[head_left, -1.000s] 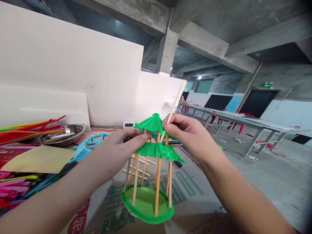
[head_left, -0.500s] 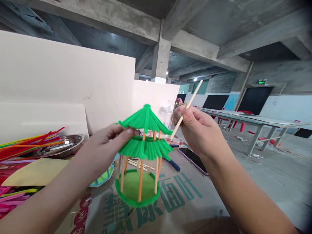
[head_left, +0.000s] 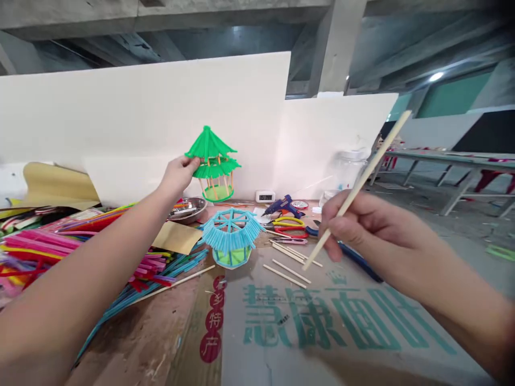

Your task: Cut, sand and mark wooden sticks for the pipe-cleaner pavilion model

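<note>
At arm's length, my left hand (head_left: 181, 172) pinches a small green pavilion model (head_left: 213, 167) between its two roof tiers. The model has a pointed green top, thin orange-brown posts and a round green base. In my right hand (head_left: 362, 230) a pale wooden stick (head_left: 374, 163) slants up to the right, gripped between thumb and fingers. Below the green model stands a blue pavilion model (head_left: 232, 233) with a fringed roof, an open spoked top and a green floor. Several short wooden sticks (head_left: 286, 274) lie on the cardboard to the right of it.
Colourful pipe cleaners (head_left: 52, 249) are heaped on the left, near a metal bowl (head_left: 188, 210). Behind the blue model are a glue gun (head_left: 284, 206), a small digital clock (head_left: 265, 197) and pliers (head_left: 289, 228). A clear jar (head_left: 350, 169) stands before the white board (head_left: 169, 107).
My left hand has carried the green model away from me, toward the back left. The view has turned left and down, showing the whole blue model. My right hand keeps the stick.
</note>
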Available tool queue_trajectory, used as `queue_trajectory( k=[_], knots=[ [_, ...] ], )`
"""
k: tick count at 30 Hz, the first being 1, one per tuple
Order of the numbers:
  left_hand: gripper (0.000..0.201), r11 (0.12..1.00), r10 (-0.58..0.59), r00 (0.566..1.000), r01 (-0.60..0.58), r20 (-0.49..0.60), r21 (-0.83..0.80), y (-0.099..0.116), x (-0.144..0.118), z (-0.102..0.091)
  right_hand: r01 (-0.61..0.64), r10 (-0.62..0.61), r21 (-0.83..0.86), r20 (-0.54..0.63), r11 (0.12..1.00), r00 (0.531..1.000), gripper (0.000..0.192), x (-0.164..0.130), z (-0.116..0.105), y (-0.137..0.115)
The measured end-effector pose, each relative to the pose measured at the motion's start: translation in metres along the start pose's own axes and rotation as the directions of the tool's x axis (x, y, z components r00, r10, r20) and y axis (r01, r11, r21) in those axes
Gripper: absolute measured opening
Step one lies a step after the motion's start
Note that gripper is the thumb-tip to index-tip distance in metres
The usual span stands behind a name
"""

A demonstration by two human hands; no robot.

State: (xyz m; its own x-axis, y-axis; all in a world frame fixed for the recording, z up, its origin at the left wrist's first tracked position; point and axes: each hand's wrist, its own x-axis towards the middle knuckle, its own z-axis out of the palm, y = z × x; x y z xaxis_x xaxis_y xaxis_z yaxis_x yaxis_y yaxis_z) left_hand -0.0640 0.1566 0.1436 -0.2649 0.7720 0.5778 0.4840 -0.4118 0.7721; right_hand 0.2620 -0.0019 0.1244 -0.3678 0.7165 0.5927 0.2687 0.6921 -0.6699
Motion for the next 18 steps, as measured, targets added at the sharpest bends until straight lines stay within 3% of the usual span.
queue_trajectory(
  k=[6,11,15,18],
  knots=[
    [0.027,0.986,-0.156,0.985,0.150,0.075,0.071,-0.055,-0.008,0.038,-0.109,0.051,0.279,0.209,0.954,0.977,0.014,0.007,0.008,0.006],
    [0.027,0.962,-0.261,0.955,0.245,0.142,0.118,-0.073,-0.017,0.055,-0.364,0.111,0.451,0.495,0.815,0.862,0.030,0.018,0.003,0.020],
    [0.033,0.959,-0.281,0.931,0.263,0.234,0.107,-0.075,-0.023,0.048,-0.407,0.222,0.333,0.474,0.851,0.852,0.015,0.011,0.004,0.044],
    [0.037,0.957,-0.289,0.913,0.279,0.287,0.078,-0.074,-0.025,0.041,-0.328,0.266,0.058,0.465,0.943,0.845,0.007,-0.012,0.014,0.059]
  ],
)
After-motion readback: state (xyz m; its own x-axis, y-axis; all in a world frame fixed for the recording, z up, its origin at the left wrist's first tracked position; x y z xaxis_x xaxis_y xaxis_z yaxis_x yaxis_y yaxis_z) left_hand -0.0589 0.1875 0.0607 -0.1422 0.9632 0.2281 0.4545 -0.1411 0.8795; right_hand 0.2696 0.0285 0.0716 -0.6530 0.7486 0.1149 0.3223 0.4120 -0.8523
